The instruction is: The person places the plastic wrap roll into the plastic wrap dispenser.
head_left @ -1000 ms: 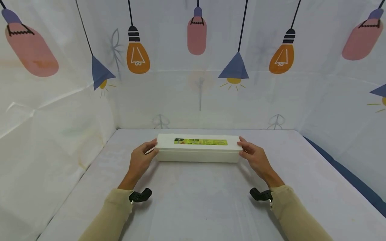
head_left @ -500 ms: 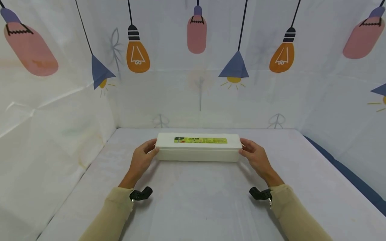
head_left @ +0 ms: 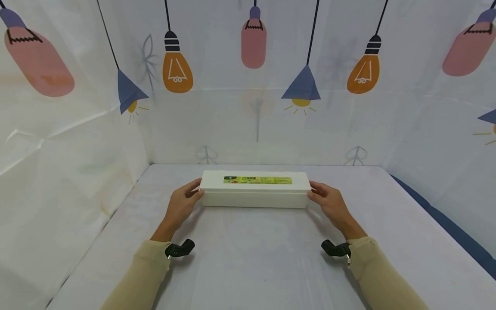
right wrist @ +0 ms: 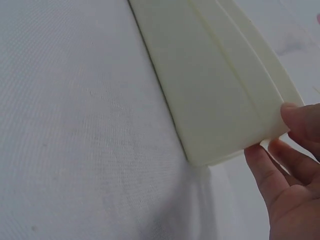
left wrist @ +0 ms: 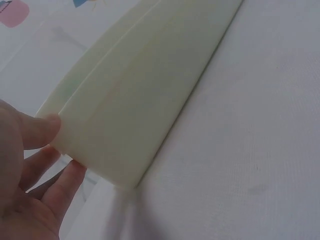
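A long white box (head_left: pixel 254 199) lies crosswise on the white table, its lid down and a yellow-green printed label (head_left: pixel 257 180) on top. At its left end my left hand (head_left: pixel 181 207) grips it, thumb at the front corner of the lid edge. My right hand (head_left: pixel 330 206) holds the opposite end in the same way. In the left wrist view the thumb (left wrist: pixel 42 131) presses the box's corner while fingertips touch the end face below. The right wrist view has the thumb (right wrist: pixel 299 120) on the lid corner and fingers under the lid's edge. The inside of the box is hidden.
A white cloth table (head_left: pixel 255 258) spreads toward me on all sides of the box. White sheet walls (head_left: pixel 255 125) printed with lamps stand behind and at both sides. Dark blue fabric (head_left: pixel 441 215) shows past the right table edge. Each wrist carries a black camera mount (head_left: pixel 180 249).
The right fingers, seen reaching over the lid's right edge a second ago, now sit lower against the end. The box stays in nearly the same place, and the left hand barely moves.
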Motion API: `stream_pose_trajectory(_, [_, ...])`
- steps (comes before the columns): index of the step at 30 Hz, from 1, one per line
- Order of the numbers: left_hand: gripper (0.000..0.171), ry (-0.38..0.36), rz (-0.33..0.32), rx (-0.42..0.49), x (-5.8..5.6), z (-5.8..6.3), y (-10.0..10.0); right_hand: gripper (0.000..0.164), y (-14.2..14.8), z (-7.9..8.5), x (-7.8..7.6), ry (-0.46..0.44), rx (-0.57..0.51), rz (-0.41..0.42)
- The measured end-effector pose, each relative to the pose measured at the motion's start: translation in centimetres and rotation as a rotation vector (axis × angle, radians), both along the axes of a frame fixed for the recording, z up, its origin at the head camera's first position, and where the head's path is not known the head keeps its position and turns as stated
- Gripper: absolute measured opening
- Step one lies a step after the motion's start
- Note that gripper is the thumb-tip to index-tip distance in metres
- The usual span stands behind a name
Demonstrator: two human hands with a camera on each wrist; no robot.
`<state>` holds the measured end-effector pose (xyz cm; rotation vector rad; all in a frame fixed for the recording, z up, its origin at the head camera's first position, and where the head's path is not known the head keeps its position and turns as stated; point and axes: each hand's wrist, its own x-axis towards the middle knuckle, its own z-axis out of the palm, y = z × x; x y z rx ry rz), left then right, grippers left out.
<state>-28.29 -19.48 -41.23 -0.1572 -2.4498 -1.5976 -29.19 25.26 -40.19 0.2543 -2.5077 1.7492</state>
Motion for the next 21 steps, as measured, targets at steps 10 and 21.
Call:
stream_pose_trajectory(10, [0.054, -0.073, 0.021, -0.032, -0.09, 0.27, 0.13, 0.052, 0.15, 0.35, -0.12, -0.009, 0.009, 0.018])
stream_pose_trajectory(21, [0.052, -0.122, 0.023, -0.032, 0.05, 0.25, -0.14, 0.050, -0.35, 0.67, 0.10, -0.052, -0.032, 0.001])
